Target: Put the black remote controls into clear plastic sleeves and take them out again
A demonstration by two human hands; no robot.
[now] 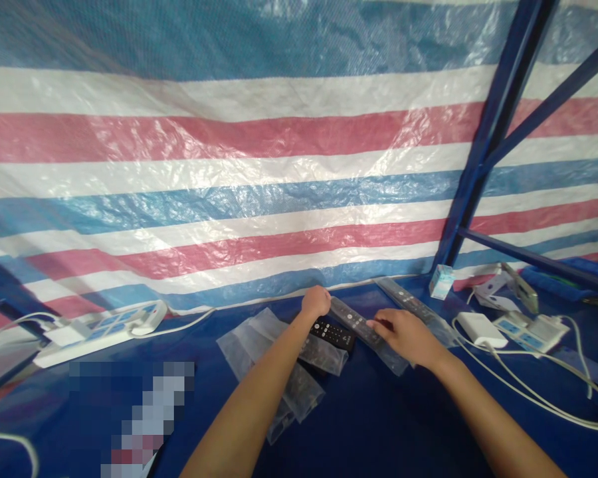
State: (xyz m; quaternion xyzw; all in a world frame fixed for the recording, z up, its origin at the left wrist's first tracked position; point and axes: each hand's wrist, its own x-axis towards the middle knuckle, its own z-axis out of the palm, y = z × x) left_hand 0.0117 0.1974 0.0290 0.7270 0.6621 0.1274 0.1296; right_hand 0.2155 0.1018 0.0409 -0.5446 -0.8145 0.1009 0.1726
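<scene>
A dark remote control in a clear plastic bag [351, 320] lies slanted on the blue table between my hands. My left hand [317, 302] is closed at the upper left end of this bag. On the lower right part, my right hand [403, 332] has its curled fingertips at the remote's edge; the palm is hidden. Just below my left hand is a black remote control [331, 332] with rows of light buttons, partly under plastic. Several clear plastic bags [249, 338] overlap beside and beneath my left forearm. Another bagged remote control [413, 309] lies beyond my right hand.
At left stands a white power strip [114, 328] with plugs. On the right are a white adapter [481, 330], looping white cables [543, 405], a small box [442, 282] and a phone on a stand [521, 287]. Behind hangs striped sheeting [279, 192], with blue metal bars [471, 179] at right.
</scene>
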